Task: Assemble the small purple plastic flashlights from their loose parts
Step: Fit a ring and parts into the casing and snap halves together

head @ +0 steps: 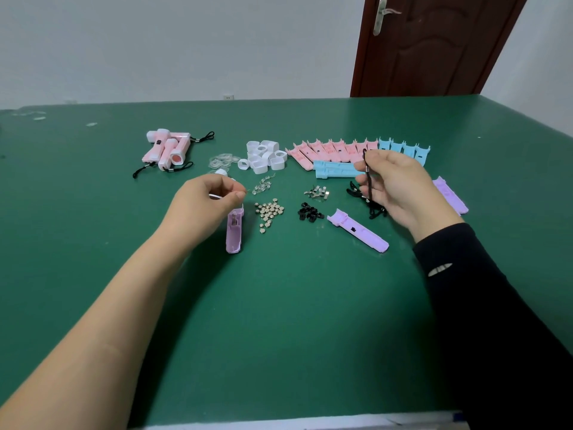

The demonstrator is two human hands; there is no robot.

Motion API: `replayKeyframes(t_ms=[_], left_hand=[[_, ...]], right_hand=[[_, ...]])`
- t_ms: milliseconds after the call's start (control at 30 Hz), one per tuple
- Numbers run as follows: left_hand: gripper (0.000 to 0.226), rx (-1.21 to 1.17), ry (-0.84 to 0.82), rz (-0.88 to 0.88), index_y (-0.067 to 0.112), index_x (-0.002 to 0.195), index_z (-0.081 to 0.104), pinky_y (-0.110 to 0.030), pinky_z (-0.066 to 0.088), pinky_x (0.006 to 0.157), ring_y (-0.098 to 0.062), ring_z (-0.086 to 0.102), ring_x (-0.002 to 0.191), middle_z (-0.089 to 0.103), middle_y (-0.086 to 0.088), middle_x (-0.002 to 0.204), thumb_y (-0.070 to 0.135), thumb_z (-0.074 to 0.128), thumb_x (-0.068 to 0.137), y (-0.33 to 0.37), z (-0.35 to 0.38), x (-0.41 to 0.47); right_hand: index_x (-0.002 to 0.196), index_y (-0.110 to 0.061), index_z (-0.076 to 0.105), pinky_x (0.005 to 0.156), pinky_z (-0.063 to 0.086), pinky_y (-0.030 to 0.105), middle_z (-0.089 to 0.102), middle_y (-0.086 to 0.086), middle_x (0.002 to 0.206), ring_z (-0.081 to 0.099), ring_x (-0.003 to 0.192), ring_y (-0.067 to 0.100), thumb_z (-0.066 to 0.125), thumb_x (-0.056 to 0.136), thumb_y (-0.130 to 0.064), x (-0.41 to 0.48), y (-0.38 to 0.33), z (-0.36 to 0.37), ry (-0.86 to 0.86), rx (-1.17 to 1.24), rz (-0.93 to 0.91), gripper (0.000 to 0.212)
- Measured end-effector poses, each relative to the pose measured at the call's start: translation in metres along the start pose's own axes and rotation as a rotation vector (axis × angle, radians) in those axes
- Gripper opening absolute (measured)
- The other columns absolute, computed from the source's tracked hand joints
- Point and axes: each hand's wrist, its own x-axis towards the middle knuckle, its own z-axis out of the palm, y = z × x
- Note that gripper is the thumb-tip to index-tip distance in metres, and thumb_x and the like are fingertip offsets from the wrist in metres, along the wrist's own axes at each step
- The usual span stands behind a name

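Nearest, a purple shell half (233,235) lies just under the left hand (206,200), whose thumb and forefinger pinch a tiny part (243,191) too small to name. Off right lies a second purple half (359,232). The right hand (397,187), well apart, grips a black lanyard cord (369,181). Beyond sit white caps (263,156) and pink shells (328,150).

Purple flashlight shells (358,230) lie open, well apart.

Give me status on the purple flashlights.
Done: only pink flashlights, none purple. In hand: left hand pinches a small part over a purple shell with metal fitted; right hand holds a lanyard. Left: second shell, cells and caps lie loose.
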Motion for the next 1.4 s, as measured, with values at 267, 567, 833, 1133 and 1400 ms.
replayKeyframes(t_ms=[267,567,833,1133,1400], left_hand=[[0.009,0.082,-0.015,-0.057,0.027,0.091,0.061,-0.016,0.039,0.062,0.000,0.056,0.072,0.062,0.015,0.083,0.035,0.066,0.090,-0.004,0.003,0.003],[0.034,0.425,-0.079,-0.134,0.018,0.077,0.043,-0.025,0.034,0.052,-0.002,0.052,0.061,0.063,0.008,0.052,0.041,0.066,0.086,-0.009,0.014,-0.003],[0.029,0.460,-0.079,-0.117,0.016,0.069,0.052,-0.026,0.033,0.049,-0.009,0.050,0.047,0.062,0.002,0.048,0.036,0.055,0.091,-0.006,0.011,0.000],[0.036,0.219,-0.054,-0.118,0.014,0.060,0.049,-0.023,0.036,0.047,-0.015,0.042,0.043,0.054,0.004,0.041,0.032,0.051,0.090,-0.002,0.008,0.001],[0.052,-0.207,-0.102,-0.121,0.018,0.044,0.042,-0.021,0.034,0.050,-0.013,0.040,0.053,0.043,0.005,0.045,0.040,0.054,0.089,0.008,0.009,-0.002]], right_hand=[[0.107,-0.022,0.048,0.041,0.025,0.020,0.036,-0.007,0.058,0.027,0.043,0.009,0.037,0.101,-0.026,0.004,0.007,0.000,0.069,-0.386,-0.008,0.014],[0.084,-0.022,0.057,0.052,0.031,0.026,0.055,-0.006,0.077,0.043,0.061,0.011,0.049,0.097,-0.025,-0.010,0.018,0.023,-0.164,-0.894,-0.277,0.016],[0.093,-0.015,0.061,0.055,0.034,0.027,0.056,-0.004,0.076,0.048,0.067,0.018,0.048,0.096,-0.026,-0.002,0.014,0.009,0.108,-0.943,-0.313,0.017],[0.081,-0.018,0.067,0.058,0.038,0.024,0.064,-0.001,0.078,0.053,0.067,0.013,0.070,0.076,-0.055,-0.017,-0.004,-0.006,-0.243,-1.043,-0.095,0.037],[0.055,-0.019,0.029,0.052,0.014,0.031,0.021,-0.001,0.056,0.022,0.053,0.018,0.072,0.073,-0.057,-0.024,-0.009,0.000,-0.347,-1.289,0.074,0.060]])
